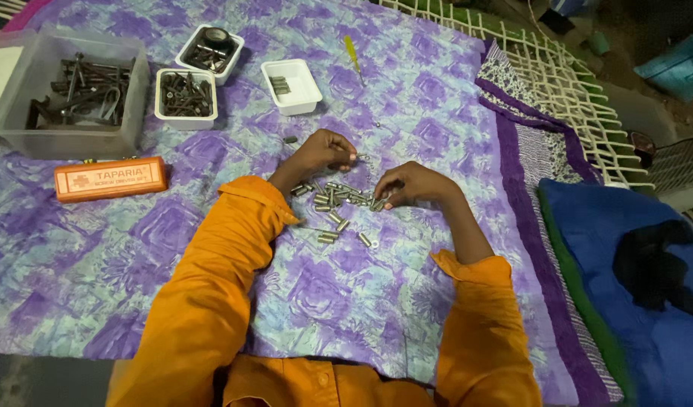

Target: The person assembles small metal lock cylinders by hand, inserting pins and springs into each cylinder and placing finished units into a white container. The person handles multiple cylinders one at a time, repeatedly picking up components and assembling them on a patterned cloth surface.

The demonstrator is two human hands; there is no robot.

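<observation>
The single head camera looks steeply down and forward from above the person's chest. It sits close over the purple bedspread (pixel 406 98), with both orange sleeves (pixel 211 294) filling the lower frame.

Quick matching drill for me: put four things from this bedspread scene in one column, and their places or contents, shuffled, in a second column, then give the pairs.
Things:
1. orange case
2. large clear tub
3. yellow-handled tool
4. small metal sleeves

Places or contents:
A. scattered on the cloth between the left hand and the right hand
B. far side of the cloth, right of the white tray
C. holds long dark bolts, far left
D. lies just in front of the tub, on the left

Pairs: 1-D, 2-C, 3-B, 4-A
</observation>
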